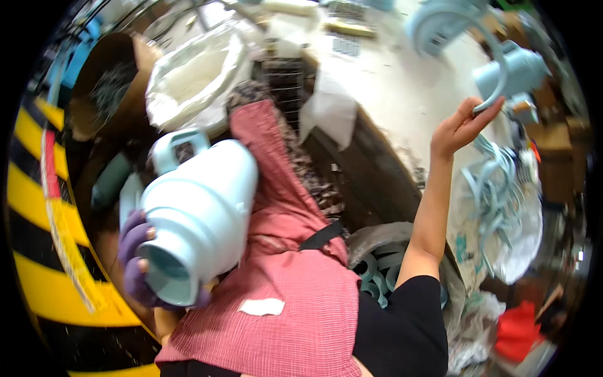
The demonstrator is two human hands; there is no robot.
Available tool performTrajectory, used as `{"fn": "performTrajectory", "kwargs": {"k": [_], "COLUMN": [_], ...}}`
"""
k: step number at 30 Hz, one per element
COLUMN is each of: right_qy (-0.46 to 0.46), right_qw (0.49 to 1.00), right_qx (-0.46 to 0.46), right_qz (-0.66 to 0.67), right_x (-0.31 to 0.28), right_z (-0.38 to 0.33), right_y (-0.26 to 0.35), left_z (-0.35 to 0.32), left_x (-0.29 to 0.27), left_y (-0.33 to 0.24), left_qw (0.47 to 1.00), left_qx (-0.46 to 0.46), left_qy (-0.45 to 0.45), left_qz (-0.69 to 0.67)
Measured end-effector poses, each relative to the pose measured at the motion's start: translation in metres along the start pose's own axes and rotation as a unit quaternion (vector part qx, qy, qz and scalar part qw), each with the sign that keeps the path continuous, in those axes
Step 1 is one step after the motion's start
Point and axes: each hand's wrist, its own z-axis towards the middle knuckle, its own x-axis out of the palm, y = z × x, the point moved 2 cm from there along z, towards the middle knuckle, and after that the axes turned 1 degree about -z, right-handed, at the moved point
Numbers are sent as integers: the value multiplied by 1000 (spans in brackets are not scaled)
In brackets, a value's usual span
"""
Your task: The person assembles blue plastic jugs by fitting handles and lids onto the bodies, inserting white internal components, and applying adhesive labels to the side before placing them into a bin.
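Observation:
My left hand [135, 264], in a purple glove with bare fingertips, is closed around the mouth end of a light-blue plastic jug body [207, 188]. The jug lies tilted in front of my lap; its hollow opening points toward me and its side handle [166, 151] is at the far left. My right arm reaches out over the table at the right. My bare right hand [461, 125] pinches the lower end of a curved light-blue carry handle [501, 66]. The handle's far end runs up by a round light-blue part [433, 31]; I cannot tell if they join.
Similar curved handles [496, 188] lie heaped on the table [383, 75], near another light-blue jug body [512, 69]. A lined white sack [195, 81] and a cardboard drum [100, 88] stand far left. A bag of light-blue rings [377, 270] sits beside my right arm. Yellow-black striping [38, 251] edges the left.

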Motion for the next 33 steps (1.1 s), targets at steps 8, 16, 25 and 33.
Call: {"fn": "performTrajectory", "kwargs": {"k": [8, 16, 25, 33], "right_qy": [158, 139, 283, 362], "right_qw": [464, 550, 509, 585], "right_qx": [387, 409, 491, 442], "right_qz": [781, 715, 649, 576], "right_x": [121, 140, 131, 110], "right_z": [-69, -80, -85, -96], "right_y": [202, 228, 228, 235], "left_z": [0, 1, 29, -21], "left_x": [8, 0, 10, 30], "left_y": [-4, 8, 8, 63], "left_qw": [994, 997, 818, 657], "left_qx": [-33, -21, -313, -399], "left_qy": [-51, -5, -388, -67], "left_qz": [87, 79, -288, -636]}}
